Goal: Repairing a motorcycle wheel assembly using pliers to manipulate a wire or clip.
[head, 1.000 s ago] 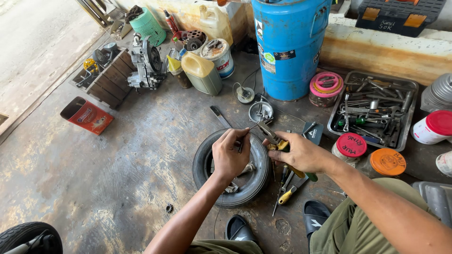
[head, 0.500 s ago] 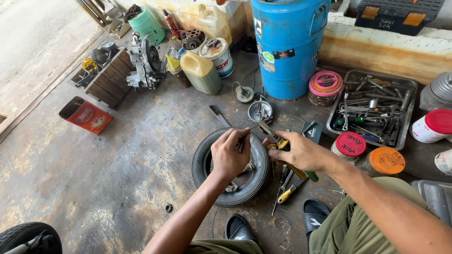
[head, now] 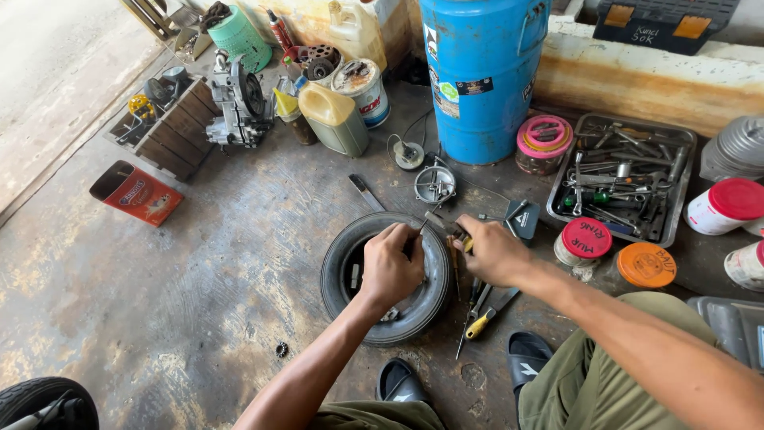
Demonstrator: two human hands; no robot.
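Black rubber tyre (head: 362, 306), one: left hand (head: 391, 267) and right hand (head: 493, 253) each clench one tool

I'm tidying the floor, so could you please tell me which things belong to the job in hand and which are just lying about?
In use: small black rubber tyre; left hand; right hand.
Lying about: blue plastic drum; grey metal tool tray; red cardboard box; yellow-handled pliers.

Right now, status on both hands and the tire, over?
Left hand closed over small tire, gripping a thin tool. Right hand beside the tire's rim, fingers curled on something small. Screwdrivers loose on floor alongside.
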